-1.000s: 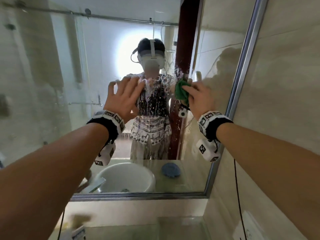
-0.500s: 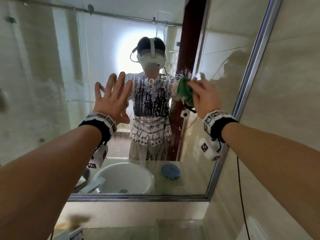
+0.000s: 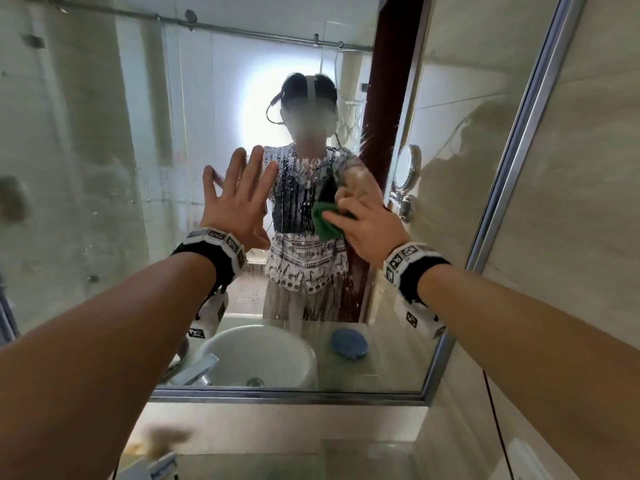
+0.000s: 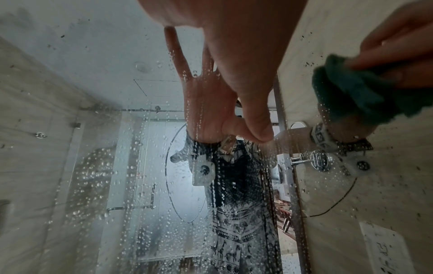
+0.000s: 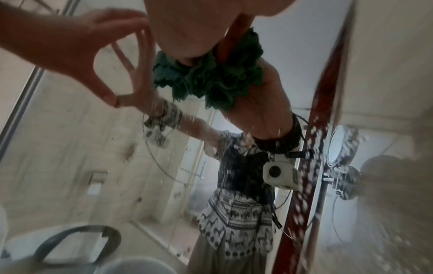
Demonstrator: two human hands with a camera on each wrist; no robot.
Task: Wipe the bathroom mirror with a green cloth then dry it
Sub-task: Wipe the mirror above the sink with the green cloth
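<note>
The bathroom mirror (image 3: 104, 174) is wet, with droplets and runs down its middle (image 4: 145, 185). My right hand (image 3: 367, 230) grips a bunched green cloth (image 3: 325, 221) and presses it on the glass right of centre. The cloth (image 5: 211, 77) bulges out under the right palm (image 5: 187, 27), and the left wrist view shows it (image 4: 351, 92) at the upper right. My left hand (image 3: 239, 202) is spread flat, fingertips and thumb (image 4: 260, 135) touching the glass left of the cloth. It holds nothing.
A metal frame (image 3: 512, 161) edges the mirror, with tiled wall (image 3: 581, 237) to its right. Reflected low in the glass are a white basin (image 3: 263, 355), a tap (image 3: 194, 370) and a blue cloth (image 3: 348, 342). A ledge (image 3: 277, 424) runs below the mirror.
My right hand has slid the green cloth down and to the left across the glass. My left hand stays flat on the mirror, its fingers now spread wider.
</note>
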